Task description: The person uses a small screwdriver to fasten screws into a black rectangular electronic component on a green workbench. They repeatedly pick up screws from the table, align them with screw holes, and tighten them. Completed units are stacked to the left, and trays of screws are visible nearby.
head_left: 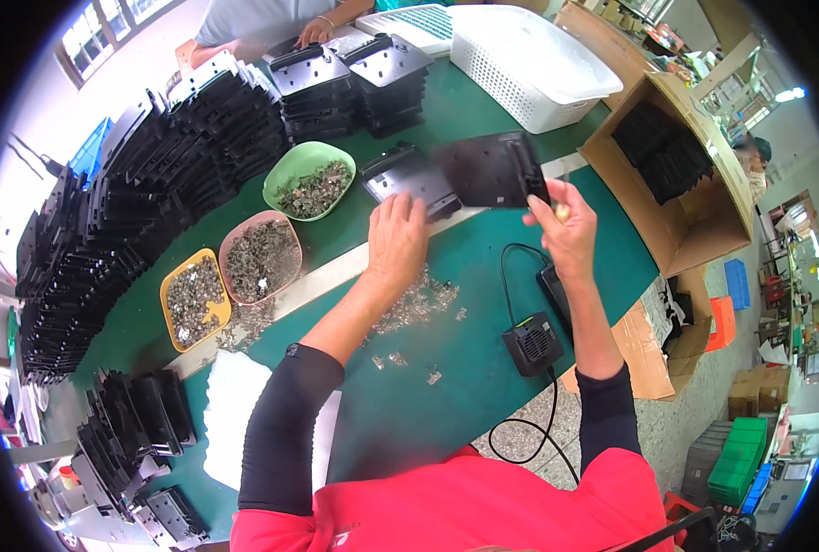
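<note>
My right hand [570,230] grips a flat black plastic panel [492,170] by its near right corner, holding it raised and tilted over the table. A small yellowish bit shows at its fingers, too small to name. My left hand [397,241] has its fingers closed over the near edge of a second black panel [411,178], its thumb hidden. That panel lies left of the raised one, which partly overlaps it. Loose small metal clips [419,304] are scattered on the green table just below my left hand.
Green, pink and yellow bowls [297,158] of small metal parts stand left. Tall rows of black panels [143,198] line the far left. A white basket [538,110] stands behind, an open carton [686,230] right. A corded black device [533,344] lies near right. Another person's hand [316,33] is opposite.
</note>
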The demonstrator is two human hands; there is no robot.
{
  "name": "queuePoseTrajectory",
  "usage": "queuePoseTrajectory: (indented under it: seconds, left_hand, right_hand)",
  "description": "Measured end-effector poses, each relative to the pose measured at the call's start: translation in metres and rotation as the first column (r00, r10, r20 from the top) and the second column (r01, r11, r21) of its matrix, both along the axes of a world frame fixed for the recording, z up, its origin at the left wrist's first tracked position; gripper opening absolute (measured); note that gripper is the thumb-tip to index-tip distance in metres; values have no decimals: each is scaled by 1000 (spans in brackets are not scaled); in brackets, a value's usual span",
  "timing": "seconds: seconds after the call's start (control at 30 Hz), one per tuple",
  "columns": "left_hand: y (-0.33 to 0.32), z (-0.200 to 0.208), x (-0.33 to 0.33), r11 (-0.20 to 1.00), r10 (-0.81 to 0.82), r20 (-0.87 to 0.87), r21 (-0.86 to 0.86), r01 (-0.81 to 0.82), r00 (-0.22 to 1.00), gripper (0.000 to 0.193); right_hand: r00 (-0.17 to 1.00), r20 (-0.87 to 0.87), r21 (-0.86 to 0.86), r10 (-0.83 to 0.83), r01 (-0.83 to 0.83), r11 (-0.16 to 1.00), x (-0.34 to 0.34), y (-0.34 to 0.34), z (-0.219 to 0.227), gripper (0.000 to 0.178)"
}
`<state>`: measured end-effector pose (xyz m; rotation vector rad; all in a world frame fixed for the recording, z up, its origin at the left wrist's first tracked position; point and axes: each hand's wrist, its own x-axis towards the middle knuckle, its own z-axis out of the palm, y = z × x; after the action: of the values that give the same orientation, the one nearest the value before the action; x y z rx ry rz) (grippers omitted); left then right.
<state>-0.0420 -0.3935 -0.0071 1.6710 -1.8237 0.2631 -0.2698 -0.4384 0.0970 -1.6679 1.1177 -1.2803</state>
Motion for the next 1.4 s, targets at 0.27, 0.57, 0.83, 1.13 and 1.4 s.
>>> queuePoseTrajectory:
  seconds: [0.27, 0.57, 0.83, 1.13, 1.4]
  left_hand:
    - [17, 11, -4, 999, -7, -71, -43, 4, 997, 44]
    - [29, 3, -7, 991, -107, -547, -127, 44, 830, 55]
    - [22, 6, -6, 988, 125, -538, -5, -152, 834, 46]
    - [18, 10, -7, 980, 163, -575, 3, -197, 802, 27]
    - [-6, 16, 22, 942, 332, -684, 280, -186, 650, 37]
  right_hand:
    - [873, -487, -653, -28, -343, 675, 81, -54, -43, 27]
    - [811, -579, -533, 81, -452, 716, 76, -63, -64, 27]
    - [787, -591, -438, 176, -497, 749, 73, -74, -61, 20]
    - [857, -514, -341, 37, -244, 908, 94, -94, -62, 32]
    - [700, -606, 399, 377, -141, 906, 113, -98, -21, 56]
